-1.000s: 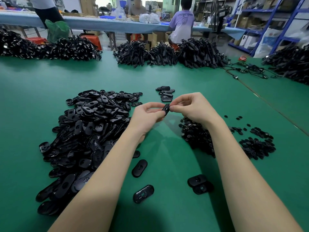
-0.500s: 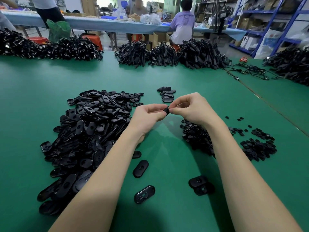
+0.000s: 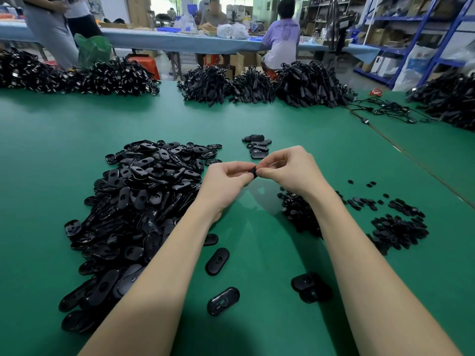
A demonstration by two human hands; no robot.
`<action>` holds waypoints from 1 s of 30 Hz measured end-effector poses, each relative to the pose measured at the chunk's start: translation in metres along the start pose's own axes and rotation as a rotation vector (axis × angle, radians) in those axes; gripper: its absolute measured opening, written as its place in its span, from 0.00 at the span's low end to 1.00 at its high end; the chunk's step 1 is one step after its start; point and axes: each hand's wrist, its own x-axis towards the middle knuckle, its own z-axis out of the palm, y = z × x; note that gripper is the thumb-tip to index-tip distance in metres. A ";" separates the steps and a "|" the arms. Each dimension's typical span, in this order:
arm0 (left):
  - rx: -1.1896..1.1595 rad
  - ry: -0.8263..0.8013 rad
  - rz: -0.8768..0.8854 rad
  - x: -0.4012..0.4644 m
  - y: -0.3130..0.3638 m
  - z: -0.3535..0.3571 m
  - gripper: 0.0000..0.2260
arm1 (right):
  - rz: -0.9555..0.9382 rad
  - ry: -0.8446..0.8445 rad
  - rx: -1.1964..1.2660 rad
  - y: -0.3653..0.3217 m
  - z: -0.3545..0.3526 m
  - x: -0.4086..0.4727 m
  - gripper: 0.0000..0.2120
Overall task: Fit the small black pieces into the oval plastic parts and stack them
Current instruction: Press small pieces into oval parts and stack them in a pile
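Two bare hands meet above a green work table (image 3: pixel 51 150), pinching one oval plastic part (image 3: pixel 253 172) between them. The head camera, the only view, shows the left hand (image 3: pixel 226 183) with curled fingers gripping the part's near end, while the right hand (image 3: pixel 290 170) closes thumb and fingertips on its far end. Most of the part is hidden by the fingers, so whether a small black piece is already seated in it cannot be told; the two-handed pinch looks like the press of fitting one in, held up clear of the table so both thumbs can bear on it.

Supplies lie within reach on either side: a large heap of oval parts (image 3: pixel 133 209) just beside the left forearm, and a scatter of small black pieces (image 3: pixel 395 229) spread under and beyond the right forearm, each on the side of the hand likely to draw from it. A short stack of parts (image 3: pixel 258 149) sits just beyond the hands, apparently the finished pile, well apart from the raw heap. Several loose ovals (image 3: pixel 217 262) lie between the forearms. At the table's far edge are dark bundles of cabled goods (image 3: pixel 308 83); other workers sit at a bench behind.
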 end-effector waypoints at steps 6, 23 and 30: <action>0.001 -0.013 0.003 0.002 -0.001 -0.005 0.09 | 0.045 0.038 0.056 0.000 0.005 0.000 0.06; -0.050 -0.087 -0.068 0.003 0.000 -0.016 0.10 | 0.094 -0.180 0.295 0.008 0.006 -0.004 0.03; 0.018 -0.049 -0.049 0.005 -0.003 -0.019 0.07 | 0.076 -0.134 0.287 0.005 0.013 -0.005 0.05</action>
